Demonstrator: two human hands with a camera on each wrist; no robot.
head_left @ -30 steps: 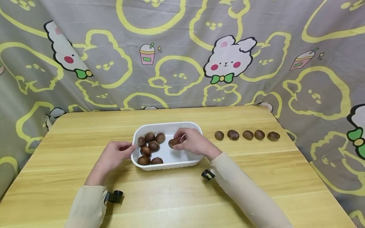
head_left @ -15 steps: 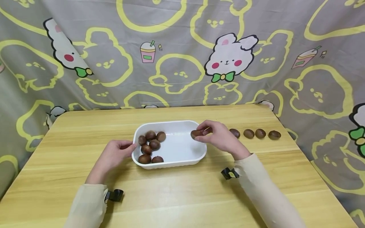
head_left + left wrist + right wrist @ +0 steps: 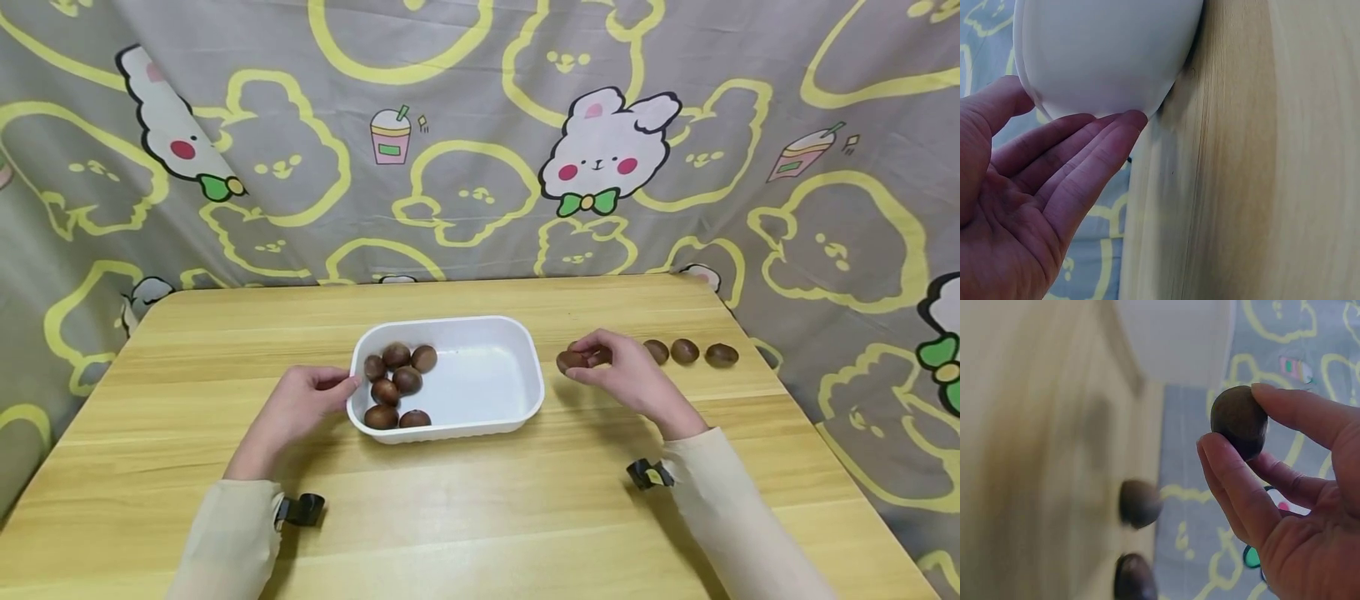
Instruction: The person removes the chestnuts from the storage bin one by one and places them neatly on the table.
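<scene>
In the head view, my right hand (image 3: 622,371) pinches a brown chestnut (image 3: 572,362) between thumb and fingertips, just above the table to the right of the white tray (image 3: 480,429). The right wrist view has this chestnut (image 3: 1239,422) up close, round and dark. My left hand (image 3: 303,408) grips the tray's left end, thumb at the rim and fingers along the outer wall. That wall (image 3: 1104,62) fills the top of the left wrist view. Several chestnuts (image 3: 407,381) lie in the tray's left half.
A row of chestnuts (image 3: 685,352) runs along the table's right side, partly hidden behind my right hand. The wooden table (image 3: 450,517) ends at a patterned curtain (image 3: 465,217). Black wrist mounts (image 3: 300,510) stick out from both sleeves.
My right hand has lifted the chestnut out of the tray's right half and carried it right, past the rim to the row's left end. The left hand stays on the tray.
</scene>
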